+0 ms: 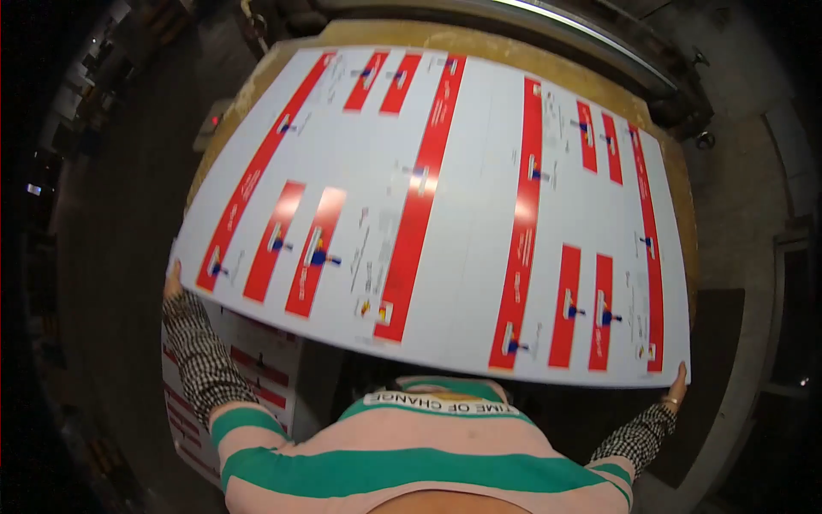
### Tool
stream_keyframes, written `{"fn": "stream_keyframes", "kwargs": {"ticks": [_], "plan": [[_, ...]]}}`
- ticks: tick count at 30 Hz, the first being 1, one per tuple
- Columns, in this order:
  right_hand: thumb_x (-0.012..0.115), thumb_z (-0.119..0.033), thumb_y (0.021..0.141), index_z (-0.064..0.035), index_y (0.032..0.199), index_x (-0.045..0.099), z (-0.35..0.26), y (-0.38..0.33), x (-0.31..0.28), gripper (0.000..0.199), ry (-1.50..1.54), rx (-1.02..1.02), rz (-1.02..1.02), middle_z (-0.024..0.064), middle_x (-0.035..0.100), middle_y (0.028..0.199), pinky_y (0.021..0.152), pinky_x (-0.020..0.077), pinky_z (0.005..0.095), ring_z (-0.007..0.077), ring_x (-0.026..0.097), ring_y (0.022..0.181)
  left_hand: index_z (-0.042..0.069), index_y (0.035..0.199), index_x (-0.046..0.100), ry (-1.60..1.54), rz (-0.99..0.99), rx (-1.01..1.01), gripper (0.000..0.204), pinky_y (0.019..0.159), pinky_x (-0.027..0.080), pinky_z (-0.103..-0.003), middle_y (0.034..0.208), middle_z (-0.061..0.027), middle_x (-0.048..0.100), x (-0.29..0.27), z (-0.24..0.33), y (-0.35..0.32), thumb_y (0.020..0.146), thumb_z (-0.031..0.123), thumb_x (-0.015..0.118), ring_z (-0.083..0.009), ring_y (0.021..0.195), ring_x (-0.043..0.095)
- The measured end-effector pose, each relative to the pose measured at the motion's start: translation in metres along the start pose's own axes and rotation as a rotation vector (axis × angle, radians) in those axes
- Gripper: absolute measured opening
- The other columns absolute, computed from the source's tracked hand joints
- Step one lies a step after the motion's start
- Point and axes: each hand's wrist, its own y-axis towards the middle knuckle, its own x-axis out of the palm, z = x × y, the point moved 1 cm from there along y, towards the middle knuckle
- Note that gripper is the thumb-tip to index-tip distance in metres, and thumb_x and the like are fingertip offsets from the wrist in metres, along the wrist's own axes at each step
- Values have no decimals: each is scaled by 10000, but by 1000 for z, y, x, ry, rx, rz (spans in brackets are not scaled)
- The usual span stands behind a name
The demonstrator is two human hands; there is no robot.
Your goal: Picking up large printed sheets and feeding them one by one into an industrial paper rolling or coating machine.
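Note:
A large white printed sheet (479,146) with red bands and small blue figures stretches across the middle of the view. Its near edge bows downward between my hands. My left hand (174,281) grips the near left corner, fingers closed around the edge and mostly hidden beneath. At the near right corner my right hand (678,387) is closed on the same sheet, the thumb along its edge. Under the far part of the sheet is a tan board or table surface (394,34), which shows along the far side and both ends.
Beyond the tan surface runs a machine with a long metal bar (591,38) and a knob (705,140) at its right end. More printed sheets (265,364) lie lower down by my left forearm. A dark mat or panel (719,343) lies at the right.

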Motion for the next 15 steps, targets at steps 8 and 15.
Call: {"fn": "stream_keyframes", "kwargs": {"ticks": [8, 15], "plan": [[414, -532, 769, 66, 1025, 505, 48, 1, 30, 657, 160, 310, 149, 173, 555, 972, 734, 440, 381, 292, 550, 832, -32, 1187, 371, -107, 53, -69, 609, 874, 347, -405, 1143, -167, 462, 48, -31, -20, 791, 420, 476, -282, 1070, 423], [315, -601, 770, 72, 1034, 502, 25, -22, 59, 747, 94, 531, 626, 246, 494, 1062, 771, 437, 427, 322, 528, 920, 37, 1212, 334, -216, -602, -204, 571, 874, 376, -446, 1175, -121, 432, 68, -76, -110, 784, 368, 516, -291, 1033, 446]]}}
